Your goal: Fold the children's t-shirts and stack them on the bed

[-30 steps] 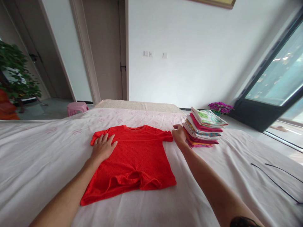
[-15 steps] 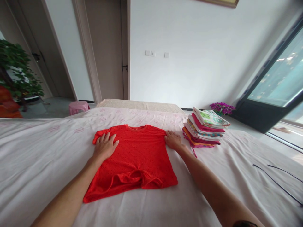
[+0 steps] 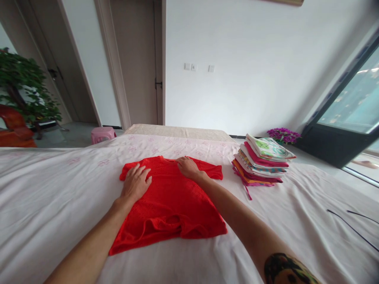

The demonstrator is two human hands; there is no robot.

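A red short-sleeved T-shirt (image 3: 174, 197) lies spread on the bed, its collar pointing away from me and its gathered, wavy hem toward me. My left hand (image 3: 136, 182) rests on the shirt near its left sleeve, fingers apart and slightly bent. Across the chest, my right hand (image 3: 188, 167) touches the cloth just beside the collar, with its fingers stretched forward and a little curved. The right sleeve (image 3: 213, 171) lies extended on the sheet beyond my right wrist. Neither hand lifts any cloth.
To the right stands a stack of folded clothes (image 3: 262, 163) in several colours on the white bed sheet (image 3: 74, 197). Dark thin cords (image 3: 352, 228) lie at the far right. Beyond the bed are a pink stool (image 3: 103, 135), purple flowers (image 3: 283, 135) and a leafy plant (image 3: 26, 86).
My right hand has moved left from the shirt's right sleeve to beside the collar, and that sleeve is now extended outward. My left hand stays near the left sleeve. The view has shifted slightly.
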